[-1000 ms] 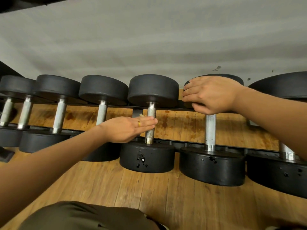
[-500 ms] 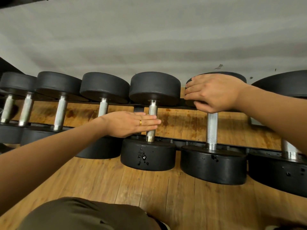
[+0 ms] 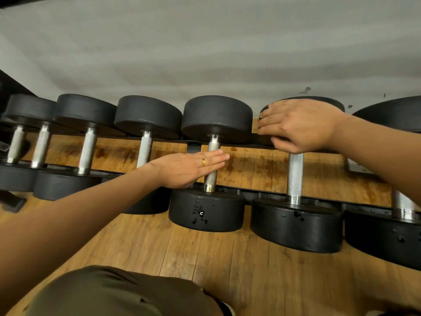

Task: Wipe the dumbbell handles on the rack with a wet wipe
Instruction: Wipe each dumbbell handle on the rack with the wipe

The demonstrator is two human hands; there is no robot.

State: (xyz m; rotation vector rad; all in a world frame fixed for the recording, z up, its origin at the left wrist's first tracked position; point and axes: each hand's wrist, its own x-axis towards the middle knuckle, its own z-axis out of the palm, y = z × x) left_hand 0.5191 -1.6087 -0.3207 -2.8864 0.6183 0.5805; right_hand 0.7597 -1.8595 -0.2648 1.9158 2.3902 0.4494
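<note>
Head view. Seven dumbbells lay side by side on the rack (image 3: pixel 250 190), each with two black round heads and one knurled silver handle; the outermost were cut by the frame edges. The left hand (image 3: pixel 189 167), fingers flat and extended, wearing one gold ring (image 3: pixel 203 162), lay across the fifth handle (image 3: pixel 211 165). The right hand (image 3: pixel 298 126) curled over the far head (image 3: pixel 332 103) of the sixth dumbbell. No wipe was visible. Wooden floor (image 3: pixel 227 258) lay open before the rack.
</note>
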